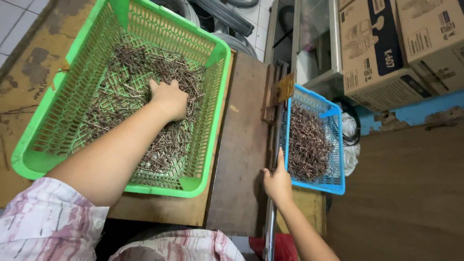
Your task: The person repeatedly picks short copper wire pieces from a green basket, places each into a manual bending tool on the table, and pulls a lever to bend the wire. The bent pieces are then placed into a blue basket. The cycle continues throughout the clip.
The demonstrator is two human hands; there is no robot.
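A worker's left hand [169,99] digs into a heap of small metal pins [145,111] inside a green plastic mesh basket [212,121], seen from a head-worn camera. The pins are thin, short, dull brown-grey pcs, tangled loosely over the basket floor w/ no common direction; the heap's long axis runs from the basket's far-left area toward its near-right corner. Fingers are buried in the pile, knuckles up, so whether they are spread or pinching pins cannot be told.

The right hand [278,181] grips a long metal lever bar [270,212] that runs toward the worker along the edge of a wooden board [244,145]; fingers curl round it, index finger stretched out along the side of a blue mesh basket [338,145]. That smaller basket, just beside the bar, holds a second pile of like pins [307,142], stretched lengthwise away from the worker.

Top right: two brown cardboard cartons [386,48] side by side, tilted, the left one w/ a dark blue panel and line drawings, both w/ small dark printed blocks. Below them, a blue-painted ledge [415,111]. Coils of grey wire [222,19] lie beyond the green basket.
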